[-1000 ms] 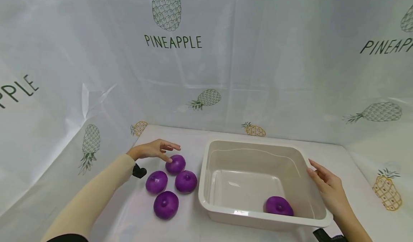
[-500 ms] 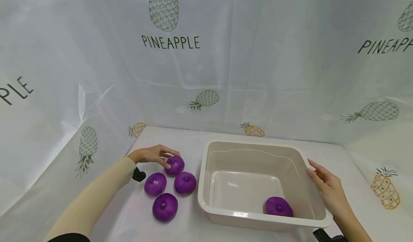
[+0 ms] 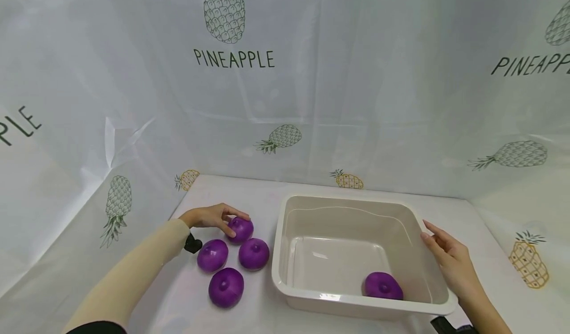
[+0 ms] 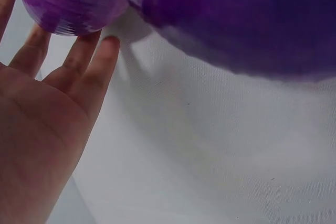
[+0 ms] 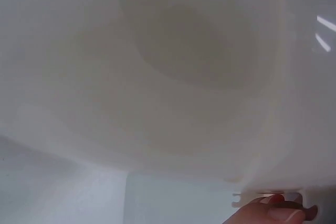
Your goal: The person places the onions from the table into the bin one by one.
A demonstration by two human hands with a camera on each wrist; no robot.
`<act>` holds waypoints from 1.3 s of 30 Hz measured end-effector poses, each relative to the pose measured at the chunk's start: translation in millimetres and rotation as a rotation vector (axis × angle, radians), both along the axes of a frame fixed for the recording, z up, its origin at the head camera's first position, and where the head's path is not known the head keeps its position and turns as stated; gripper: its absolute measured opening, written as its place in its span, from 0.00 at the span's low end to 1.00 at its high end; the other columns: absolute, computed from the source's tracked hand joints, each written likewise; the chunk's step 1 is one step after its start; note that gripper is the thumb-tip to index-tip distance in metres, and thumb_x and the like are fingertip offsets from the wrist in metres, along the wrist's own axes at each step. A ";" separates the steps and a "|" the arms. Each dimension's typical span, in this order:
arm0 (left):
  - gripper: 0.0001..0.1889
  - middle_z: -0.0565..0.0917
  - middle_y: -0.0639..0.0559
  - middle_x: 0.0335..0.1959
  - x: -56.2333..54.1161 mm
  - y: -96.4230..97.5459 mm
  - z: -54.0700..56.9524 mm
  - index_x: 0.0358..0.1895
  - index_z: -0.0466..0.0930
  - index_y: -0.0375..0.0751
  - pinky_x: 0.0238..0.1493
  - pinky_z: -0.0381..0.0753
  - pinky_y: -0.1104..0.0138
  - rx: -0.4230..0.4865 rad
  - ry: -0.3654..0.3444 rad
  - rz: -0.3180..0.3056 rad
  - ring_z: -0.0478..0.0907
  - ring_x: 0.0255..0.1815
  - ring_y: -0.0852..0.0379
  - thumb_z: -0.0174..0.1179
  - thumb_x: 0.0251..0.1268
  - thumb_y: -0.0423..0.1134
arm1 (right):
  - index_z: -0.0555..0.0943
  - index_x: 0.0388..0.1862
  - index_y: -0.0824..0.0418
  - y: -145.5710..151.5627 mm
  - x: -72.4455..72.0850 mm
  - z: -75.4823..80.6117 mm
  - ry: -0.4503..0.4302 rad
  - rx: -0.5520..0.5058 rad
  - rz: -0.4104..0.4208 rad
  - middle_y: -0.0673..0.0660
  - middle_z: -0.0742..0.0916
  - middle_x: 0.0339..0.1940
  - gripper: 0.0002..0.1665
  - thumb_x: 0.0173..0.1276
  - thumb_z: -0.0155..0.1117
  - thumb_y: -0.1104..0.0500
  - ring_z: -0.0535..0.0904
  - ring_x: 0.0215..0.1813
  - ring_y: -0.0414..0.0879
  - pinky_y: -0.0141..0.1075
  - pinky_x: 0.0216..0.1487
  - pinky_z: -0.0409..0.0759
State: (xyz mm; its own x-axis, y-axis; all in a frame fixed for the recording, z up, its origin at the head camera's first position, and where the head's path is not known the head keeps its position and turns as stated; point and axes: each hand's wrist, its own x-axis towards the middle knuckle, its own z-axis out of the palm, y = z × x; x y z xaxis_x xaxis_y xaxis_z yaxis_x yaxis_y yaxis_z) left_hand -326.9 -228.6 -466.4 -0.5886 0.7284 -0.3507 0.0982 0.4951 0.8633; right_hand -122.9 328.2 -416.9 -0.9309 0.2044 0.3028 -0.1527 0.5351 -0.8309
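Note:
With its thumb on the near side and its fingers over the far side, my left hand [image 3: 214,218] grips a round purple ball [image 3: 242,230] that sits on the table. In the left wrist view the fingers lie against this ball's underside, and a second ball [image 4: 236,19] looms close. Other purple balls, each with a small nub, cluster nearby: the left ball [image 3: 212,256], the right ball [image 3: 254,254] and the nearest ball [image 3: 226,288]. My right hand [image 3: 454,262] holds the right rim of a beige plastic bin [image 3: 338,208]. One more ball [image 3: 383,286] lies in the bin's near right part.
The white-covered table [image 3: 258,314] carries the bin just right of the cluster. A white sheet [image 3: 378,76] printed with pineapples hangs behind and along the sides. Black wrist straps show at both wrists.
My left hand has come down onto the far ball, its fingers closing around it. The right hand stays at the bin's rim. The whole view has shifted slightly.

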 end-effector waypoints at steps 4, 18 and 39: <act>0.31 0.66 0.41 0.74 1.1 -0.6 -0.8 0.68 0.76 0.42 0.67 0.67 0.45 0.018 -0.013 0.006 0.63 0.71 0.34 0.72 0.58 0.32 | 0.72 0.69 0.70 0.6 0.2 -1.1 0.007 0.002 0.001 0.45 0.81 0.27 0.25 0.76 0.58 0.63 0.73 0.26 0.35 0.28 0.21 0.73; 0.29 0.74 0.47 0.68 0.0 3.1 3.7 0.65 0.79 0.44 0.66 0.69 0.46 0.004 0.034 0.034 0.65 0.70 0.37 0.74 0.57 0.34 | 0.68 0.69 0.77 -0.1 -1.0 1.1 -0.008 0.003 0.013 0.47 0.81 0.27 0.27 0.77 0.57 0.63 0.74 0.27 0.35 0.28 0.23 0.76; 0.28 0.73 0.51 0.69 4.5 8.8 72.8 0.67 0.77 0.49 0.65 0.70 0.47 0.106 0.204 -0.042 0.63 0.73 0.45 0.70 0.62 0.38 | 0.67 0.68 0.79 -0.5 0.9 1.1 -0.020 0.010 0.019 0.47 0.82 0.28 0.27 0.77 0.56 0.63 0.77 0.28 0.36 0.28 0.25 0.80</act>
